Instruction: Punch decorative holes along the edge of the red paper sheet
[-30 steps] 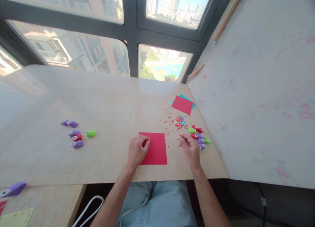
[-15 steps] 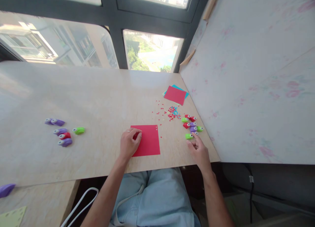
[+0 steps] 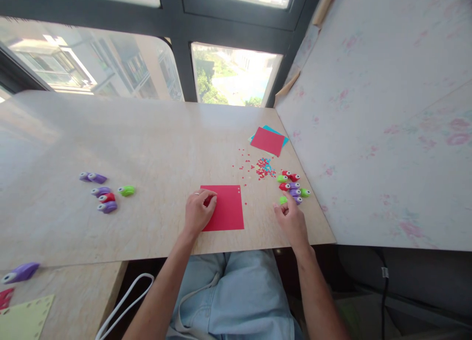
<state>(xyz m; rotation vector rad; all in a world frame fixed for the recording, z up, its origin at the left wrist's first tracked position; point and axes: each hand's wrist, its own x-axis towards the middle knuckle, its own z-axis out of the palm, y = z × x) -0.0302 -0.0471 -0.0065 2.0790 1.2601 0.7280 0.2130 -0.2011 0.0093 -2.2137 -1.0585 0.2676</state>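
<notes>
My left hand [image 3: 198, 211] rests with curled fingers on the left part of a red paper square [image 3: 226, 207] that lies flat on the pale wooden table [image 3: 155, 148]. My right hand [image 3: 291, 219] is to the right of the sheet, its fingertips closed on a small green paper punch [image 3: 283, 200] at the near edge of a cluster of red, purple and green punches [image 3: 294, 185].
Red and blue paper bits [image 3: 263, 168] lie scattered behind the sheet. A red sheet over a blue one [image 3: 268, 140] sits at the far right. More punches [image 3: 105, 192] lie at the left. A purple punch [image 3: 20, 272] and yellow sheet [image 3: 24, 323] sit on a lower table.
My right hand went from hovering beside the red sheet to the punch cluster, then drew back slightly with the green punch in its fingertips. My left hand stayed on the sheet.
</notes>
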